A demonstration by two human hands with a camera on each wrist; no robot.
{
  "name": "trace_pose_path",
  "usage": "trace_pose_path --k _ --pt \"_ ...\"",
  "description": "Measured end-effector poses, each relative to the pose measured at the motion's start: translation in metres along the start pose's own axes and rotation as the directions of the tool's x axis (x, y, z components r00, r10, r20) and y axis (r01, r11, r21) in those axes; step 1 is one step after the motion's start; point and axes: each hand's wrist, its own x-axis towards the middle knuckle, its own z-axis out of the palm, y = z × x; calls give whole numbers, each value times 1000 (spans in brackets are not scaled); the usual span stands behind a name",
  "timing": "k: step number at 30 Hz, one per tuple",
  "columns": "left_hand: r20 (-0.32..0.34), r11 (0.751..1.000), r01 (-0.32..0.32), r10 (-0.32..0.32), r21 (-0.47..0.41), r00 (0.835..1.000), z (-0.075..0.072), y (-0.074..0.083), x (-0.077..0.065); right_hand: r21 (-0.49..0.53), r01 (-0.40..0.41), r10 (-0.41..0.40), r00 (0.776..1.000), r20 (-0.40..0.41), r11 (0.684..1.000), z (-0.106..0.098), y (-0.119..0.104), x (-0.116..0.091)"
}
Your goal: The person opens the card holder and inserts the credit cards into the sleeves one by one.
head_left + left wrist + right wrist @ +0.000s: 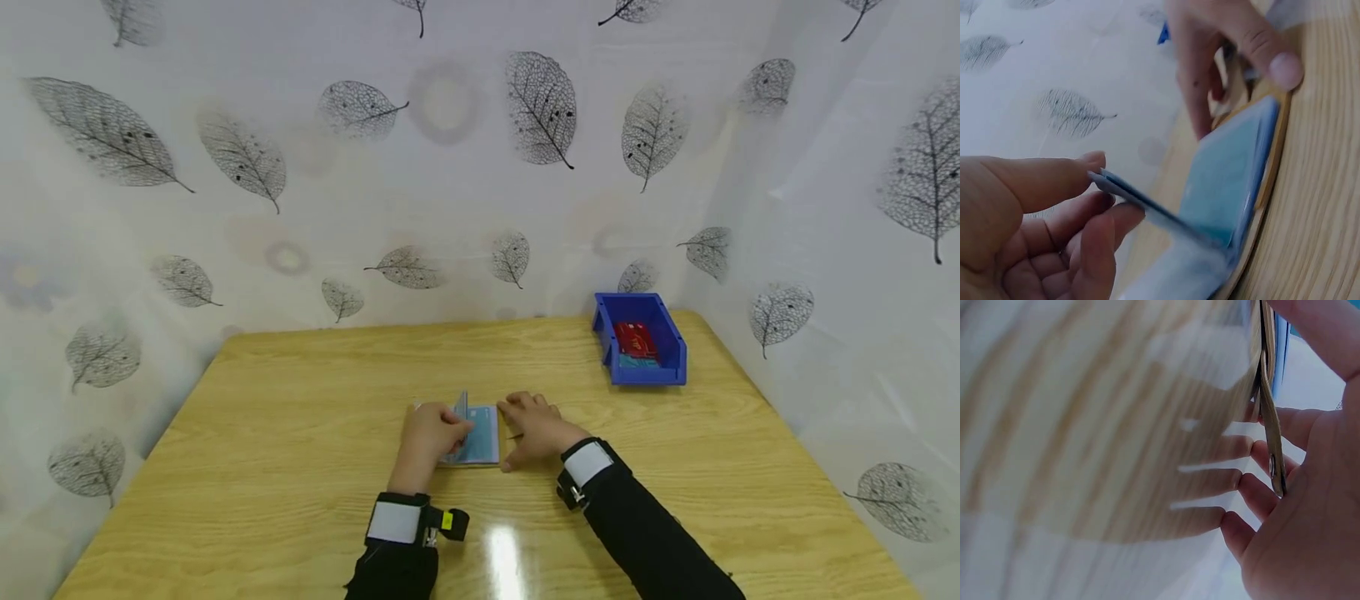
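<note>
From my post, nearest of all are the black sleeves [652, 529], reaching in from below the card holder [494, 442], with a wristband [395, 522] at each cuff. The left hand [433, 435] comes next, over the holder's left part: thumb and fingers pinch a see-through leaf [462, 405] and hold it upright, away from the pages. The right hand [538, 429] rests at the holder's right edge, fingers spread and relaxed, with nothing gripped that I can make out. In the right wrist view I get the strap [1272, 447] with its metal stud, sticking out from the holder between thumb and fingers; whether the palm touches it I cannot tell.

The holder itself lies unfolded on the wooden table [300, 408] between both hands. A pale blue card [480, 436] shows on its right-hand page, seemingly inside a sleeve.

Beyond the holder, to its right, stands the blue bin [654, 377], with red cards [634, 340] and a teal card [638, 362] in it. Farthest, behind everything, hangs the leaf-print backdrop [465, 192].

As I judge it, the holder is unfastened and at least one pocket filled; the raised leaf is only partway over, and the cards in the bin are outside the holder. How many pockets are occupied, I cannot tell.
</note>
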Motion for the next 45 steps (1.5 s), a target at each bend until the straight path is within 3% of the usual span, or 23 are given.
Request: trace_pose_path --k 4,7,10,13,18,24,29,34,39,42,45 --pt "-44 987 32 -25 156 999 11 5 -1 18 5 -5 1000 8 1000 -1 -2 -1" --pt "-56 982 40 -30 186 998 15 4 1 20 3 -3 1000 15 1000 -2 -2 -1" --pt "-44 991 31 -25 130 999 13 0 5 13 3 -3 1000 12 1000 -2 -1 -1" --pt "-16 999 40 -40 -7 999 5 -7 7 16 7 -8 1000 17 1000 -2 0 -2" --pt "-4 985 77 -79 -157 997 -20 -23 4 22 21 -22 999 27 1000 -5 0 -3" --pt "-103 995 101 -102 -22 989 -40 -38 -1 17 40 -41 999 20 999 -6 0 -2" --pt "-141 986 143 -129 89 981 -40 -51 -1 11 27 -27 999 27 1000 -2 2 0" --pt "-140 978 174 -158 113 977 -36 -56 1 31 25 -26 999 32 999 -2 1 0" --pt "-175 963 137 -97 231 980 -32 -42 1 39 23 -24 999 36 999 -4 -1 -3" --pt "-194 949 92 -33 303 981 -22 -23 3 45 23 -25 999 38 999 -4 -1 -4" --pt "-189 947 41 21 319 982 -7 -4 4 46 20 -22 999 38 999 -5 -2 -4"
